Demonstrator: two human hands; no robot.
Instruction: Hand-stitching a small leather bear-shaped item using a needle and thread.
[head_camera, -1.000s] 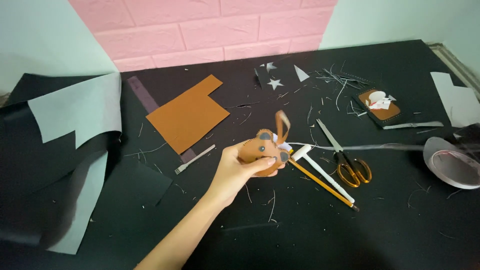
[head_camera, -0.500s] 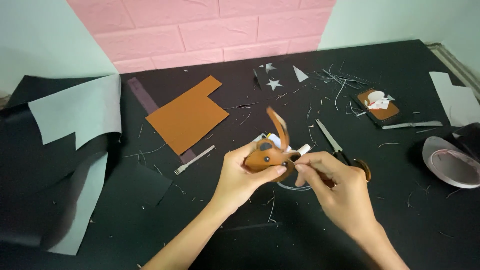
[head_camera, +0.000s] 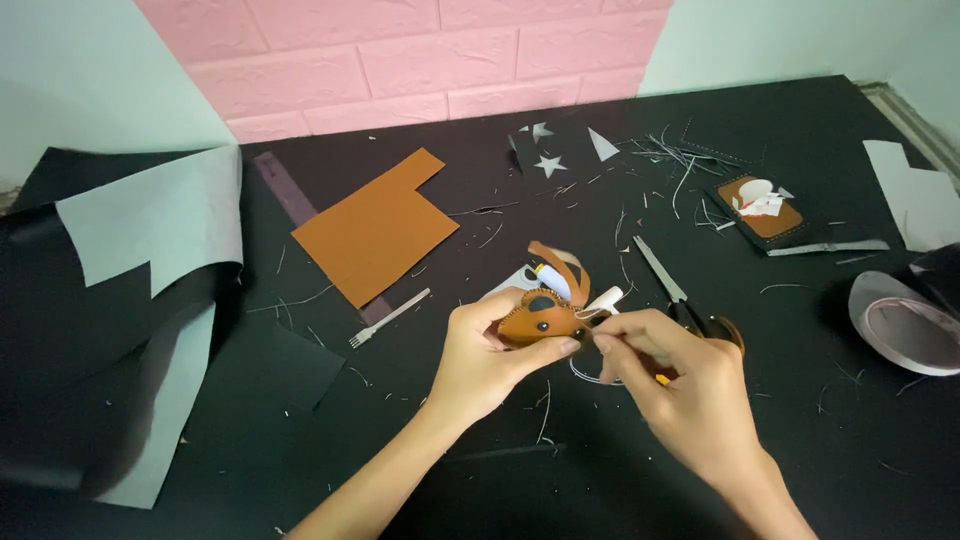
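Table w/ matte black top (head_camera: 420, 480) fills most of what we see, littered w/ thin offcut slivers. At far left, a big curled sheet of black paper w/ pale grey underside (head_camera: 150, 225), its edge cut in steps. Next down in size, a flat tan leather piece w/ notched corner (head_camera: 375, 228), smooth, lying over a dull purple strip. At right edge, a grey roll of tape (head_camera: 905, 325), partly cut off. Upper right: small brown leather card w/ white shapes on it (head_camera: 765, 212).

Our left hand (head_camera: 480, 360) is curled shut, thumb and fingertips clamping a small brown leather animal-head shape w/ black oval patch (head_camera: 538, 318), held just above the table centre; a curved leather strap rises from its top. Our right hand (head_camera: 690, 385) is pinched closed on something thin right at that piece's edge; can't tell what.

Silver-bladed scissors (head_camera: 662, 272) lie just behind the right hand, handles hidden. Small metal pronged tool (head_camera: 388, 319) sits below the tan piece. Tiny grey paper star (head_camera: 548, 165) up top.
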